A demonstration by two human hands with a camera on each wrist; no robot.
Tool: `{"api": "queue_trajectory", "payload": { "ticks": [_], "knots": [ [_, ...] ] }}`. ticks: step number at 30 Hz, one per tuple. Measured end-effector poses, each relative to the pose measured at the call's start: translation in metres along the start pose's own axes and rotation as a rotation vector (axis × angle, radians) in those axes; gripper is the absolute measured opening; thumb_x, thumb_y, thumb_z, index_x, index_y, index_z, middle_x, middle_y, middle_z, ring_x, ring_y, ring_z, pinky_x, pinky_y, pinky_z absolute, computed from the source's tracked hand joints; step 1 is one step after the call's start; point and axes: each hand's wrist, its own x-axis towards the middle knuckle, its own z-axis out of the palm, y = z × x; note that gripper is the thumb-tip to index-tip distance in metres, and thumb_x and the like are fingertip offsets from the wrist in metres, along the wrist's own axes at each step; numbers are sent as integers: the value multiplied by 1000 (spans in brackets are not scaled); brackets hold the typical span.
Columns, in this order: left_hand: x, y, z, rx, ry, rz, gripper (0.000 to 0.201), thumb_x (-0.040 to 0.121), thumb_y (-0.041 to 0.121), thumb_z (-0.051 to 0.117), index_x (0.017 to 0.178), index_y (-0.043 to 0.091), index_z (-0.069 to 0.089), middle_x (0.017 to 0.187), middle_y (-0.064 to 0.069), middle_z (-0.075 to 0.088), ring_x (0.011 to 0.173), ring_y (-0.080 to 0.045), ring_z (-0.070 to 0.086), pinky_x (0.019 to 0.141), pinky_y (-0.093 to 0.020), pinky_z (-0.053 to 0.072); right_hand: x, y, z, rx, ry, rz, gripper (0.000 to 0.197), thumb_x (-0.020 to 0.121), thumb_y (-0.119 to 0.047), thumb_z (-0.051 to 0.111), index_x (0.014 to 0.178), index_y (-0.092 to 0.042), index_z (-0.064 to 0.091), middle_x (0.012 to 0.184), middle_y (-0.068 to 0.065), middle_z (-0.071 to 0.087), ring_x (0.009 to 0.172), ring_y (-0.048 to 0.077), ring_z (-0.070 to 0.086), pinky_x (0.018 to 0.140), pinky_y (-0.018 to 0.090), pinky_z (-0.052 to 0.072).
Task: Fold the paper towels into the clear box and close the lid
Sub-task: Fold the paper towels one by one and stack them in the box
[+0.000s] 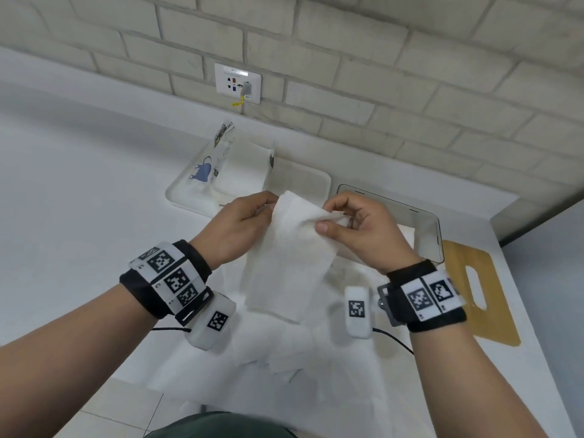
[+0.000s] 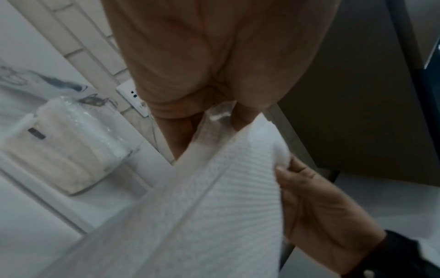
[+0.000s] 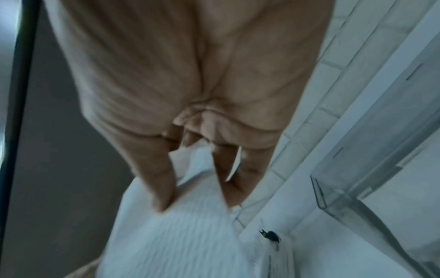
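Hands both up over the desk (image 1: 79, 184): left hand (image 1: 240, 229) and right hand (image 1: 363, 229) each have fingers pinching the paper towel's (image 1: 284, 260) top edge. Clear box (image 1: 423, 229) sits just behind the right hand, lid open.

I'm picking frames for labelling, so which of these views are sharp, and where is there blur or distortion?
Head view: bright and even, the paper towel and both hands sharp, brick lines bowed by the wide lens. Left wrist view: dim, the left hand soft, the towel's lower part smeared. Right wrist view: dim and bluish, the right hand and towel blurred throughout.
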Motion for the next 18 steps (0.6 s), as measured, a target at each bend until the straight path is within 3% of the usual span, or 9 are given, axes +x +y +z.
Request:
{"api": "queue_trajectory", "payload": {
  "ticks": [2, 4, 6, 8, 10, 14, 16, 18],
  "knots": [
    [-3, 4, 3, -130, -28, -78, 29, 110, 20, 40, 106, 19, 69, 87, 6, 68, 83, -15, 63, 75, -35, 53, 6, 7, 6, -47, 57, 28, 23, 85, -13, 81, 93, -31, 69, 94, -21, 69, 94, 10, 65, 85, 45, 55],
    [-6, 7, 5, -248, -39, -144, 32, 111, 35, 42, 110, 16, 68, 91, 0, 66, 83, -20, 63, 74, -41, 55, 9, 10, 11, -82, 82, 43, 26, 85, -13, 81, 96, -33, 70, 98, -22, 70, 102, 5, 66, 99, 45, 53],
    [-10, 7, 7, -317, -40, -185, 39, 104, 57, 47, 121, 27, 65, 105, 3, 74, 93, -17, 72, 80, -44, 60, 12, 13, 16, -62, 82, 66, 28, 83, -12, 81, 99, -32, 71, 103, -19, 72, 106, 8, 67, 102, 48, 51],
    [-10, 2, 9, -292, -37, -189, 54, 90, 64, 65, 133, 34, 50, 116, 0, 72, 99, -17, 74, 82, -45, 63, 14, 14, 21, -25, 80, 84, 33, 82, -11, 82, 106, -31, 70, 106, -17, 73, 106, 8, 67, 98, 43, 53],
    [-9, -4, 9, -162, -37, -147, 70, 84, 45, 80, 137, 36, 35, 117, -7, 69, 98, -20, 74, 84, -43, 62, 15, 14, 25, 3, 70, 107, 46, 80, -12, 85, 118, -32, 67, 102, -15, 73, 99, 4, 67, 87, 33, 53],
    [-7, -6, 6, -59, -42, -108, 75, 86, 15, 80, 136, 36, 28, 111, -11, 66, 95, -23, 72, 89, -48, 61, 16, 14, 28, 48, 73, 165, 73, 74, -19, 90, 136, -39, 56, 94, -7, 74, 88, 0, 66, 77, 18, 49],
    [-6, -2, 3, -44, -41, -91, 71, 86, 10, 78, 132, 37, 30, 103, -13, 66, 88, -28, 71, 86, -52, 60, 17, 17, 29, 9, 110, 162, 81, 73, -25, 92, 140, -41, 50, 108, -10, 73, 89, -2, 63, 81, 17, 47],
    [-6, 1, 0, -29, -11, -72, 67, 79, 17, 76, 125, 42, 35, 96, -24, 65, 81, -38, 69, 80, -60, 59, 16, 18, 31, 6, 122, 188, 85, 72, -36, 91, 143, -41, 46, 125, -13, 67, 103, 8, 65, 88, 21, 50]
  ]
}}
